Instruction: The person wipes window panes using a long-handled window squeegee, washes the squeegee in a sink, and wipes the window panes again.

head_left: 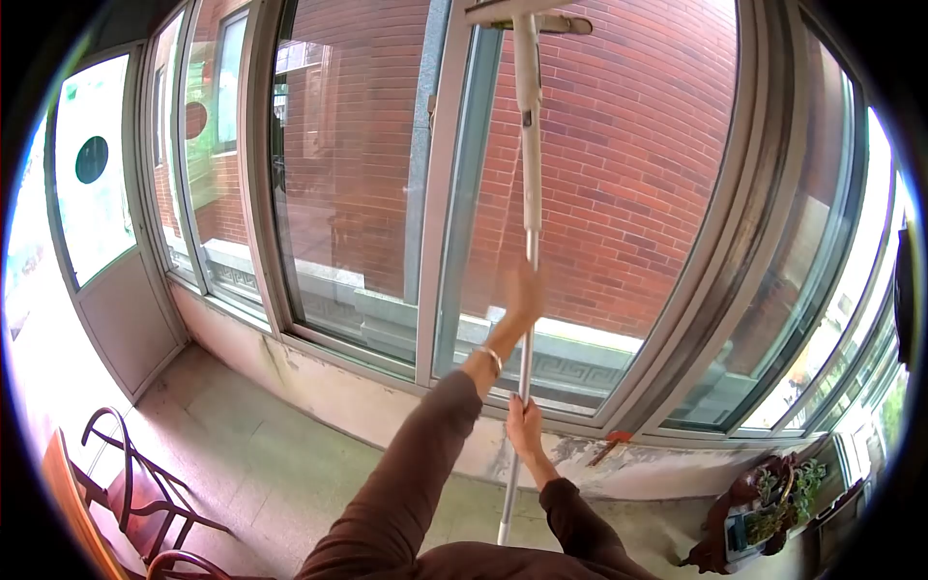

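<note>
A long-handled window squeegee (532, 184) stands nearly upright in front of me, its pale sleeve above a thin metal pole. Its crosswise head (541, 19) is up at the top edge of the view, partly cut off, in front of the window. My left hand (523, 295), slightly blurred, is wrapped round the pole just below the pale sleeve. Lower down, my right hand (525, 430) grips the same pole. Below that hand the pole's end (504, 532) hangs near my body. Behind the tool is a window pane (619, 193) in a metal frame, with a brick wall outside.
A low, peeling wall (377, 391) runs under the windows. On its ledge at the right lies a small red-headed tool (611, 447). Potted plants (773, 507) stand at lower right. A wooden chair (145, 493) is at lower left, near a door (126, 319).
</note>
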Available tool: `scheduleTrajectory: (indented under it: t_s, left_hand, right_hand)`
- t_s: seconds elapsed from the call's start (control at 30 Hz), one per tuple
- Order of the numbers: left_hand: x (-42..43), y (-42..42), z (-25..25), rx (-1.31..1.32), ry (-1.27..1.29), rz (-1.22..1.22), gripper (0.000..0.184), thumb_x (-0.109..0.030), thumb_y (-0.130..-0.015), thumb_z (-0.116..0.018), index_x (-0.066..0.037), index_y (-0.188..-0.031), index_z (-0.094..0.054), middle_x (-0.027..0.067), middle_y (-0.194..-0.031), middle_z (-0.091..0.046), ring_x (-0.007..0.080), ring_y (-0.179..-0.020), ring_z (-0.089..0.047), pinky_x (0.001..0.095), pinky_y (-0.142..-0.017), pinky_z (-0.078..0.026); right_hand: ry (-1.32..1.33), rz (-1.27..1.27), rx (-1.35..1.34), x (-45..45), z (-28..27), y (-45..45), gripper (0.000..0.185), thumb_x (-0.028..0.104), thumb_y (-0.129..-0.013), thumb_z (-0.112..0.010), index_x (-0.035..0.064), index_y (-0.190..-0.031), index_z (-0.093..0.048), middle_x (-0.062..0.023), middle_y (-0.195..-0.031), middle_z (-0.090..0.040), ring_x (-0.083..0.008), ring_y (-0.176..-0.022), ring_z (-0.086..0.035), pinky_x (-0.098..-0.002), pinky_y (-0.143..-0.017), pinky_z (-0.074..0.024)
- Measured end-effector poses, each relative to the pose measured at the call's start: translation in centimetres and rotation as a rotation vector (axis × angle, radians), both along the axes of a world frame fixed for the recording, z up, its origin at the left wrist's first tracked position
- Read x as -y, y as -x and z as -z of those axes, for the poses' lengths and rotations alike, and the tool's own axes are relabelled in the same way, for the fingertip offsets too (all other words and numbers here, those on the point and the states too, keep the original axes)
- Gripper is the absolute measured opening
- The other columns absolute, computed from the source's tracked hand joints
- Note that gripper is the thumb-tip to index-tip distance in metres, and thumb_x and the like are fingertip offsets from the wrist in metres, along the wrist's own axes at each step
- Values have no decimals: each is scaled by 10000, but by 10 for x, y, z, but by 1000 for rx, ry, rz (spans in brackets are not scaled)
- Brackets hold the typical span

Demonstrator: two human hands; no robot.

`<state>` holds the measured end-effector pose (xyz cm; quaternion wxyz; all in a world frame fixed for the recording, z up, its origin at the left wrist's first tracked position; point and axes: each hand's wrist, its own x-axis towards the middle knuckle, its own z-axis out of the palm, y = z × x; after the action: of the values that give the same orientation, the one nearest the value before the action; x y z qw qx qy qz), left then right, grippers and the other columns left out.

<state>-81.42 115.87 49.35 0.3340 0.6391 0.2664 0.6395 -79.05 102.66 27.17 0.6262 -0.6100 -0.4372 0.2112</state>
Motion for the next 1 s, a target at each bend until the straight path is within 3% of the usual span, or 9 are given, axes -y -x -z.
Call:
scheduleTrajectory:
  t_s: [0.07,0.13,0.17,0.23,0.37,0.5,0.67,0.8,1.0]
  left_hand:
    - [-12,-24,63,51,-151,-116,222,-180,-900,-555,40,-906,-529,132,-600,-502,176,-545,-511,373,-506,-407]
    - [41,-5,81,-6,196,37,258,-219,-903,-573,38,-902,-540,193,-637,-560,252,-565,-569,393,-517,-416]
    - [52,-9,113,-23,115,-56,289,-255,-919,-561,30,-899,-519,225,-605,-563,369,-543,-596,435,-479,-408]
    - [84,-4,169,-7,270,81,251,-236,-913,-573,7,-896,-513,187,-609,-549,322,-547,-570,423,-508,-414]
    - [143,15,279,-15,293,-4,219,-226,-904,-582,-11,-919,-542,173,-652,-579,273,-571,-579,411,-530,-429]
    - [165,34,237,-89,295,-27,243,-237,-891,-612,-1,-921,-558,140,-630,-577,244,-543,-547,376,-515,-423]
    - [153,10,104,-238,130,140,364,-335,-917,-586,15,-865,-501,144,-603,-511,271,-519,-498,414,-493,-374]
    - [118,-41,4,-61,-99,123,311,-314,-950,-536,-11,-926,-467,156,-613,-504,305,-523,-514,433,-492,-367]
    - [103,-75,5,-108,-90,116,327,-313,-942,-550,-4,-910,-448,174,-590,-496,264,-503,-494,421,-483,-374]
  right_hand:
    - [47,1,-34,25,29,-1,316,332,-937,-517,77,-754,-481,40,-503,-400,-69,-383,-399,-258,-355,-307]
    - [128,12,-64,53,71,-7,321,336,-927,-520,82,-730,-507,35,-504,-424,-74,-396,-410,-264,-368,-317]
    - [193,22,-75,70,98,-9,332,343,-920,-524,84,-713,-518,31,-500,-435,-80,-402,-416,-268,-373,-322]
    - [249,142,175,116,150,-3,375,376,-888,-547,96,-641,-515,22,-474,-439,-98,-390,-416,-286,-370,-315]
    - [534,-34,-107,193,214,19,422,394,-842,-613,22,-645,-583,-13,-520,-488,-119,-500,-475,-350,-458,-367]
    - [589,-7,-298,208,208,37,474,451,-802,-667,85,-545,-508,25,-506,-432,-100,-473,-415,-335,-427,-318]
    - [239,2,-243,170,74,30,472,403,-872,-621,86,-554,-474,29,-499,-447,-80,-436,-402,-292,-390,-279]
    - [138,-87,-153,124,-36,-3,521,409,-908,-573,79,-521,-459,9,-405,-410,-106,-363,-421,-286,-364,-308]
    - [112,-112,-288,113,-40,-24,507,415,-929,-542,117,-542,-406,14,-434,-394,-89,-368,-382,-268,-376,-288]
